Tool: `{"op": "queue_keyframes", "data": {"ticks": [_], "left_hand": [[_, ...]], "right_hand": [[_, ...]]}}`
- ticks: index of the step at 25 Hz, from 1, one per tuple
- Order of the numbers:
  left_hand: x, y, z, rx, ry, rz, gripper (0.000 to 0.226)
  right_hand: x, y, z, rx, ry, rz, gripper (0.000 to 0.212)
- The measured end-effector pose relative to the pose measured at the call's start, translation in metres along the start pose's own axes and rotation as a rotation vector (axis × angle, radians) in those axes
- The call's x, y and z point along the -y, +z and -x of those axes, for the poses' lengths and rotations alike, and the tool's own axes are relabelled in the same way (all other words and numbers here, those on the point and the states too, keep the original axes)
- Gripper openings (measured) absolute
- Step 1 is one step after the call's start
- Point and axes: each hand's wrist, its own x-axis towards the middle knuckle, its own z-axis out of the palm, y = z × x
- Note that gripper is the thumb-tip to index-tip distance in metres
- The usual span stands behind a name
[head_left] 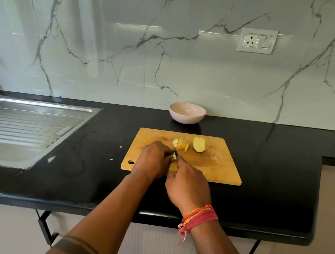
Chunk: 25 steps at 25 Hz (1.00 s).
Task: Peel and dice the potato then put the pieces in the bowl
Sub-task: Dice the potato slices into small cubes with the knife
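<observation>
A wooden cutting board [217, 167] lies on the black counter. On its far part sit a fanned row of potato slices [181, 144] and, to their right, a potato half [199, 144] cut side up. My left hand [152, 159] curls over a small potato piece [173, 155] near the board's front. My right hand [188, 185] grips a knife [175, 152] whose blade comes down on that piece, right beside my left fingers. The pale pink bowl [186, 112] stands beyond the board by the wall, and I see nothing in it.
A steel sink with a ribbed drainboard [26, 126] fills the counter's left side. Small potato scraps [120, 147] lie on the black counter [276, 166] left of the board. The counter's front edge runs just below my wrists. A wall socket [257, 40] is on the marble backsplash.
</observation>
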Motion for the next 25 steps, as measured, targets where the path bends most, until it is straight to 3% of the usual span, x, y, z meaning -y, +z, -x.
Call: {"op": "queue_keyframes", "data": {"ticks": [12,19,25], "left_hand": [[-0.001,0.001,0.003,-0.053,0.038,-0.045,0.021],[0.000,0.005,0.000,-0.062,-0.014,-0.041,0.021],[0.000,0.007,0.003,-0.100,-0.054,-0.009,0.015]], "right_hand": [[0.000,-0.003,-0.018,0.092,-0.062,0.102,0.038],[-0.019,-0.013,0.014,0.087,-0.093,0.130,0.056],[-0.020,-0.015,0.020,0.068,-0.078,0.080,0.057]]}}
